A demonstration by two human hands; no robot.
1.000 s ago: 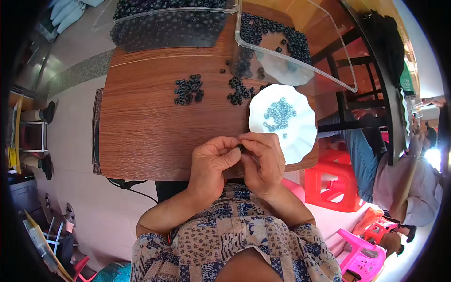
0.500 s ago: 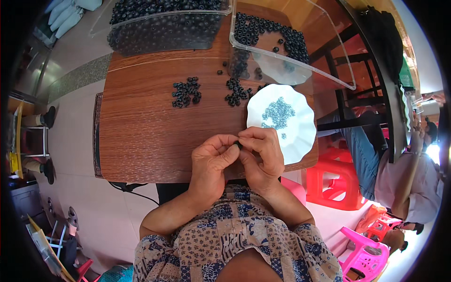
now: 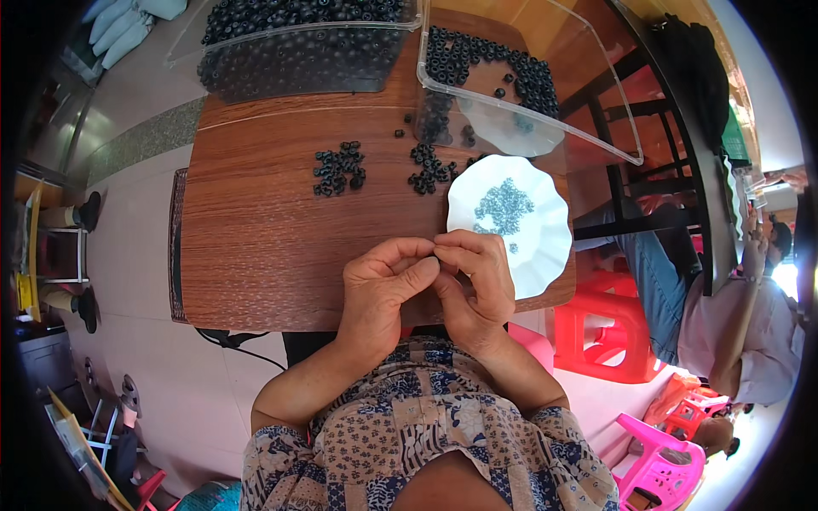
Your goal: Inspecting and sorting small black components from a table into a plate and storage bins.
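My left hand [image 3: 375, 285] pinches a small black round part [image 3: 437, 261] between thumb and fingers, just above the table's near edge. The part is mostly covered by the fingertips. Thumb and fingers bent together, my right hand [image 3: 481, 285] meets the left at that part; what its fingertips hold is too small to make out. Beside the right hand lies a white scalloped plate [image 3: 545, 247] bearing a heap of tiny greyish see-through pieces [image 3: 504, 207]. Beyond my hands are two loose piles of black parts, a left pile [image 3: 339, 169] and a middle pile [image 3: 430, 169].
A clear bin [image 3: 298, 64] full of black parts stands at the table's far left. Another clear bin [image 3: 494, 102], partly filled, is at the far right. Red stools [image 3: 605, 332] stand right of the wooden table [image 3: 256, 247], where another person [image 3: 733, 341] sits.
The left thumb has slid forward over the black part, which now shows less between the fingertips. Both hands otherwise keep nearly the same place.
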